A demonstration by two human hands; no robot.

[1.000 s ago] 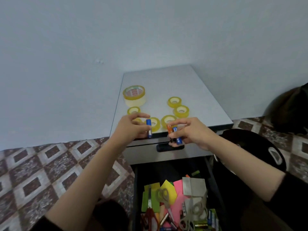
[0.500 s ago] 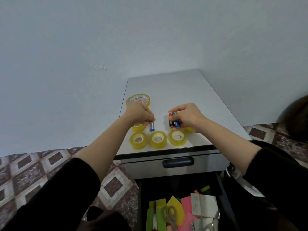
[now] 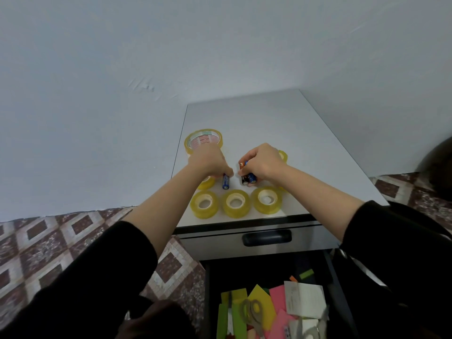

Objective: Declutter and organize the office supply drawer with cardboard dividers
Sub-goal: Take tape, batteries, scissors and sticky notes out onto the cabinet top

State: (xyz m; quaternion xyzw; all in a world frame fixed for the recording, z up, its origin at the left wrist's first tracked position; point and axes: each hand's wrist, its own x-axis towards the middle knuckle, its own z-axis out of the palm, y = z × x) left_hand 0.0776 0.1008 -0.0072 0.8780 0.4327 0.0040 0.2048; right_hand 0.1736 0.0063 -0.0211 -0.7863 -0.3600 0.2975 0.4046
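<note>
Now the grey tabletop [image 3: 281,123] of a small cabinet fills the middle of my view, with pale walls behind it. Below its front edge hangs the open drawer [image 3: 330,272], holding coloured paper notes [image 3: 259,297], a white slip [image 3: 305,299] and scissors [image 3: 254,311] in a loose heap. I see no cardboard dividers.

Both arms reach forward in black sleeves. The left grip [image 3: 208,161] is curled around one blue battery [image 3: 225,181], held upright. I cannot tell whether its lower end touches the tabletop. The right grip [image 3: 263,162] is closed round a small bunch of batteries [image 3: 248,178], one black and orange, one blue, ends pointing down.

A large tape roll [image 3: 203,140] lies near the left edge, just behind the left grip. Three small yellow tape rolls [image 3: 236,203] sit in a row along the front edge, just in front of both grips. Another small roll [image 3: 206,183] peeks out under the left wrist, and one more [image 3: 283,156] shows behind the right grip.

A second ago both grips hovered at the front edge, above the closed drawer's handle [image 3: 266,237]. They have since moved inward, past the row of rolls, and lowered. I judge the batteries are about to be set down as their own group. Emptying is still under way, and sorting into dividers has not begun.
</note>
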